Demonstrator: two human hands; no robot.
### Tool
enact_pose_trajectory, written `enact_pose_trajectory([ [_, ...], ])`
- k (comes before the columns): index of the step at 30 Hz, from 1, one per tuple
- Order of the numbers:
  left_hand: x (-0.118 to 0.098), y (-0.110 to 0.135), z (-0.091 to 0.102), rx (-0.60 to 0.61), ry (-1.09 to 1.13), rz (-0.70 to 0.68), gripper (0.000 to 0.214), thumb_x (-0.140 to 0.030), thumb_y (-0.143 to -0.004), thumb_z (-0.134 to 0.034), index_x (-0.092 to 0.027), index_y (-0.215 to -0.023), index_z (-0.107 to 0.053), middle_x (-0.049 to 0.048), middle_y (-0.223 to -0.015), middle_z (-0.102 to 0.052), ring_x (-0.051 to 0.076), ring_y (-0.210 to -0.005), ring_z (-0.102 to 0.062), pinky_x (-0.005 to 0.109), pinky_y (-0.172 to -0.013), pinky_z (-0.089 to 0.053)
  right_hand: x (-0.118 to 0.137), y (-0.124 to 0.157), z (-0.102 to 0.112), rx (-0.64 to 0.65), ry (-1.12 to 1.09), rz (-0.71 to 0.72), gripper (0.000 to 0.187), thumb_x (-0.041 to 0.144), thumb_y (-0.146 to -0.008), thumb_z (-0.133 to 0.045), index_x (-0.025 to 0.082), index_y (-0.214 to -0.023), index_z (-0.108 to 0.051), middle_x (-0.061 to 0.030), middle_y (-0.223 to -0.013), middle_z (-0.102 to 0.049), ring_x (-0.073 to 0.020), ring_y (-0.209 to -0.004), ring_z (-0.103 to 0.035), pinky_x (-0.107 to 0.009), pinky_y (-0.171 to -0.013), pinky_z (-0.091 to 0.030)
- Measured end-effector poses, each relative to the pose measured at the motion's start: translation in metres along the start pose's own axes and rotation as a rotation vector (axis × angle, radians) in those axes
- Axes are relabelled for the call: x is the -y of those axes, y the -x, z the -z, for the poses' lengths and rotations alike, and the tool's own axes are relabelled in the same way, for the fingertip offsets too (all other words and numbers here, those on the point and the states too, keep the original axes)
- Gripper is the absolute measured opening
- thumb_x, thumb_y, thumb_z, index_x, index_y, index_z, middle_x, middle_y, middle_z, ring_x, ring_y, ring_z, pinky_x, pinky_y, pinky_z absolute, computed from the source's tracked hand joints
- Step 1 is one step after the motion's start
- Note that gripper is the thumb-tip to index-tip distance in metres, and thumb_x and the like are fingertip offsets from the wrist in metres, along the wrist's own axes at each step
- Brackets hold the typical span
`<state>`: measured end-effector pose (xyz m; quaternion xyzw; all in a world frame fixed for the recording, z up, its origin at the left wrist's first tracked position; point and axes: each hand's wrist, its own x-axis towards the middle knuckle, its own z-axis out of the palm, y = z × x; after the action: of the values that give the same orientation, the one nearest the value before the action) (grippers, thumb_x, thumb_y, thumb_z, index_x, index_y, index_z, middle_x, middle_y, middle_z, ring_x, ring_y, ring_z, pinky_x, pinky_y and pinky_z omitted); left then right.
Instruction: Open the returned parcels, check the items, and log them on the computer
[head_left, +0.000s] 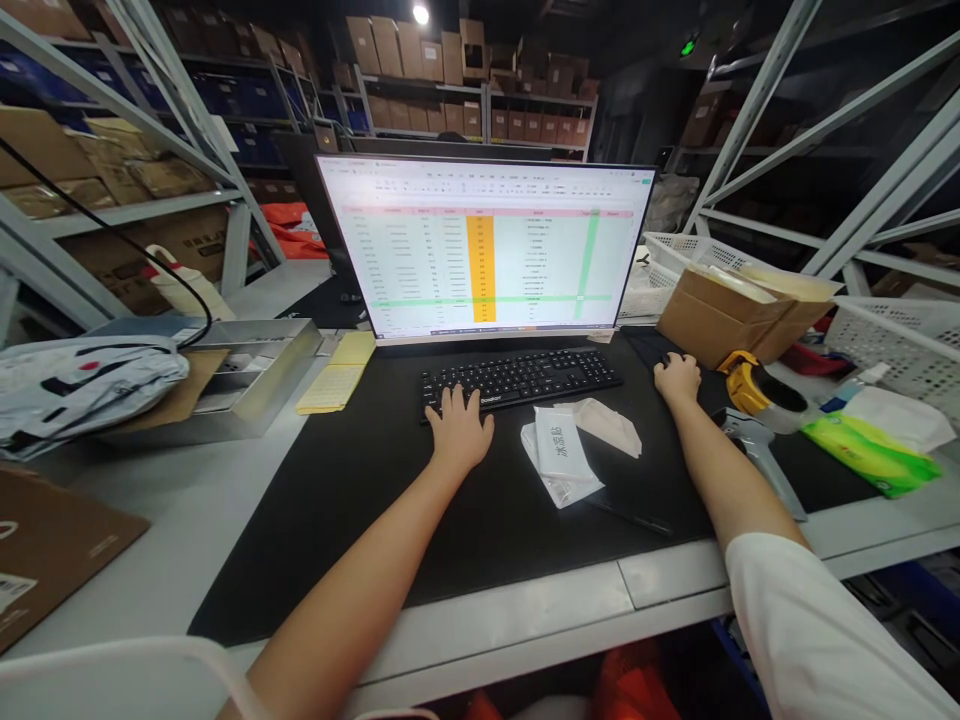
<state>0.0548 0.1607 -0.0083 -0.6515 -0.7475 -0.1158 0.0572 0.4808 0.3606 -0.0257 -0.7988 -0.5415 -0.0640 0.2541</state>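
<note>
My left hand (459, 432) rests on the left end of a black keyboard (536, 376), fingers spread over the keys. Over to the right, my right hand (679, 378) is wrapped round a dark computer mouse (664, 362), most of it hidden under the palm. Behind the keyboard stands a monitor (540, 262) with a spreadsheet that has an orange column and a green row. White packets (561, 445) with printed characters lie in front of the keyboard, between my forearms. A flat pale wrapper (609, 425) lies beside them.
A black desk mat (375, 500) covers the middle of the table. To the right are a cardboard box (712, 315), a yellow tape dispenser (754, 385), a barcode scanner (761, 455) and a green tissue pack (870, 450). Yellow notes (337, 375) and a grey box (262, 385) lie left.
</note>
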Motion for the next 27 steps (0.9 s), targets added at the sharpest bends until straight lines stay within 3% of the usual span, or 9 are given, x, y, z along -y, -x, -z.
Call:
enact_pose_trajectory([
  [27, 0.0012, -0.0001, -0.0029, -0.008, 0.012, -0.001, 0.061, -0.044, -0.101, -0.041, -0.017, -0.155, -0.048, 0.0199, -0.166, -0.035, 0.041, -0.154, -0.028, 0.071, -0.117, -0.029, -0.0029, -0.0015, -0.0030, 0.004, -0.009, 0.017, 0.049, 0.034, -0.098, -0.052, 0.016, -0.142, -0.062, -0.0212, -0.140, -0.049, -0.0349, -0.118, -0.055, -0.046, -0.100, -0.044],
])
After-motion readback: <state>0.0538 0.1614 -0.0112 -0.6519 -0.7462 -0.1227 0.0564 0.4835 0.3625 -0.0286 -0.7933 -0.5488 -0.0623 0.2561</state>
